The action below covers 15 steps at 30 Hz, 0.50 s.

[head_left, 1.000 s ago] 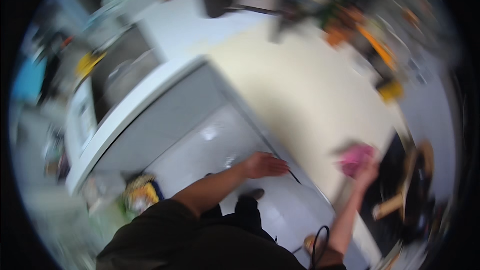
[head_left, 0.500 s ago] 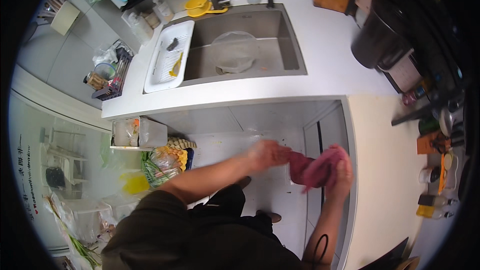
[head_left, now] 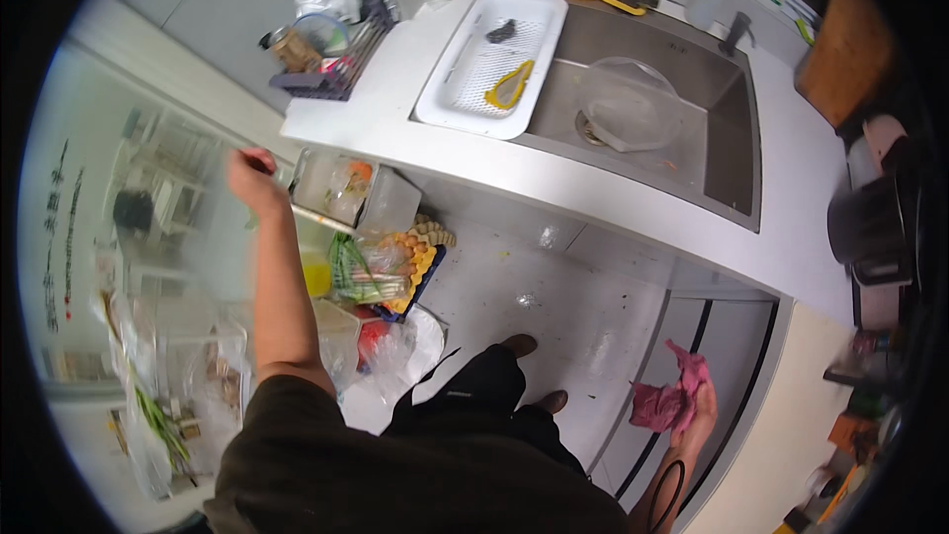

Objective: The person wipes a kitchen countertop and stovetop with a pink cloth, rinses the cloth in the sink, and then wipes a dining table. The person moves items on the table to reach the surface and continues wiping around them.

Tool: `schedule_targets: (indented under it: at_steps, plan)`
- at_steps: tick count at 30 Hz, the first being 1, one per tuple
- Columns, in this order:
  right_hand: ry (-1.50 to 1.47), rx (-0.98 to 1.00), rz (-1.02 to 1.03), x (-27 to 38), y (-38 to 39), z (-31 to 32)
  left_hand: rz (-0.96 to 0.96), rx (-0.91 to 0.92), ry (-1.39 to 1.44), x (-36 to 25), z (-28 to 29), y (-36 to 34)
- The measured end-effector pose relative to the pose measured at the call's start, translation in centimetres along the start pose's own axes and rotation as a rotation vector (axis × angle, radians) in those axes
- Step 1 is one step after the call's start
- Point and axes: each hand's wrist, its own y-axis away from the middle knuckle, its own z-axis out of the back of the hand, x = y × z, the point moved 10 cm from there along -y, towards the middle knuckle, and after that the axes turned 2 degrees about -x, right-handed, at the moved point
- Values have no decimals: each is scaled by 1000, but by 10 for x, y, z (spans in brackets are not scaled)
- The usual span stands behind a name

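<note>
While a crumpled dark-pink cloth [head_left: 664,405] is gripped in the bare right hand [head_left: 703,415], its loose folds are left hanging to the left of the fingers. The cloth is held at the lower right, in front of light-grey cabinet panels [head_left: 733,336] divided by dark slots. The bare left hand [head_left: 255,181] is stretched out to the far left, well apart from the cloth, with its fingers curled; by blur it is obscured whether anything is grasped there, and how far it is opened cannot be told. Just beside it, food scraps are held in a pale rectangular bin [head_left: 314,178]. Below that, long green vegetables [head_left: 348,272] are bagged in clear plastic, next to brown eggs [head_left: 400,242]. Above, a rectangular stainless-steel sink [head_left: 733,129] is set into a white countertop [head_left: 796,198]; a round translucent bowl [head_left: 633,104] is contained in it, and a white perforated tray [head_left: 470,89] is placed along its left side.
</note>
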Motion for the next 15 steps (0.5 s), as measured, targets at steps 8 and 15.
schedule_targets:
  at_steps: [8, 15]
  plan:
    - [-91, -7, -10, -3, -11, -45, -239, 844, -1533, 127, -49, 69]
    - [-541, 95, -19, 5, 34, -45, 1380, 1712, 294, -21, -213, 463]
